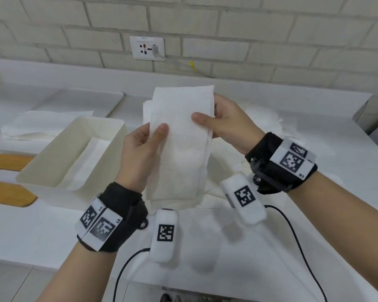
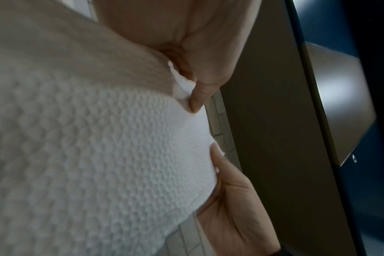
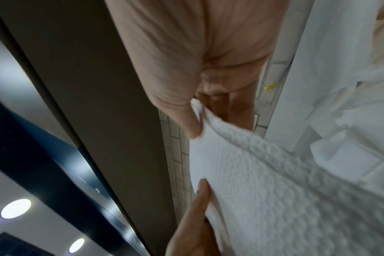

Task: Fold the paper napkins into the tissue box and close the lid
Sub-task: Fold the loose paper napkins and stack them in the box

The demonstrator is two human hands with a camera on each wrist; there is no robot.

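I hold a folded strip of white embossed napkin upright above the counter with both hands. My left hand pinches its left edge, thumb on the front and fingers hidden behind. My right hand pinches the right edge a little higher, in the same way. The left wrist view shows the napkin filling the frame beside my left hand. The right wrist view shows my right hand pinching the napkin. The cream tissue box stands open to the left with white paper inside. Its wooden lid lies left of the box.
Flat napkins are stacked behind the box, and more loose napkins lie at the right and under my hands. A white tray sits at the back. A wall socket is above the counter. Black cables run off the front edge.
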